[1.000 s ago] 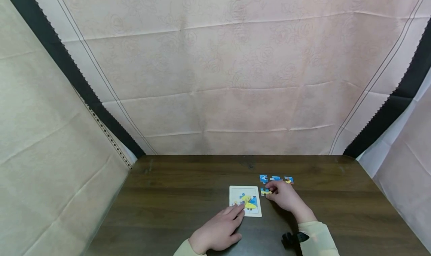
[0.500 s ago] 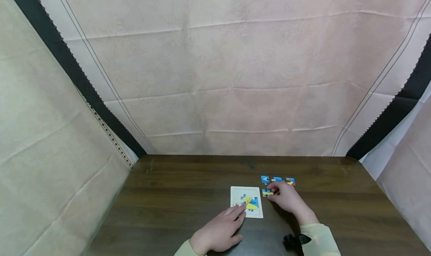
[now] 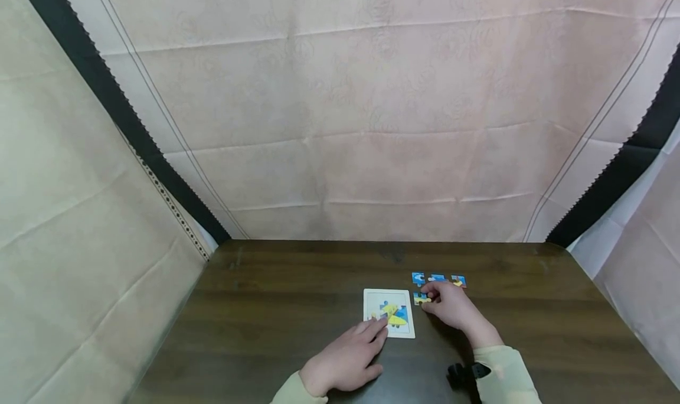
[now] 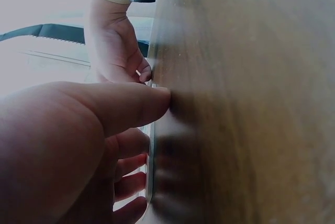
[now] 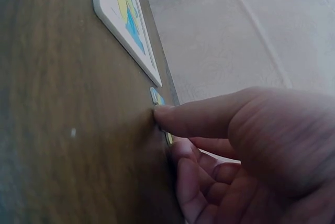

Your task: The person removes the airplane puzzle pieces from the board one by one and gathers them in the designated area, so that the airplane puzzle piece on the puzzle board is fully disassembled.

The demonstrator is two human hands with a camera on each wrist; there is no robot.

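A white-bordered puzzle board [image 3: 372, 297] with a partly filled yellow and blue picture lies on the table. My left hand [image 3: 347, 357] rests on its lower left part, fingers extended over the picture. Just right of the board is a blue and yellow jigsaw piece [image 3: 419, 298]. My right hand [image 3: 454, 306] pinches this piece by its right side, thumb at the near edge and forefinger at the far edge. In the right wrist view, the thumb partly hides the jigsaw piece [image 5: 156, 96], which is low against the table beside the board [image 5: 125, 41].
Behind the right hand, loose jigsaw pieces form a row: a blue one [image 3: 418, 278], another mostly blue one [image 3: 437, 278] partly covered by the fingers, and a blue, red and yellow one [image 3: 458, 281]. The brown wooden table [image 3: 276, 309] ends at a pale cloth wall [image 3: 372, 173].
Both hands and the puzzle pieces keep their places on the table. Only the head view has shifted slightly.
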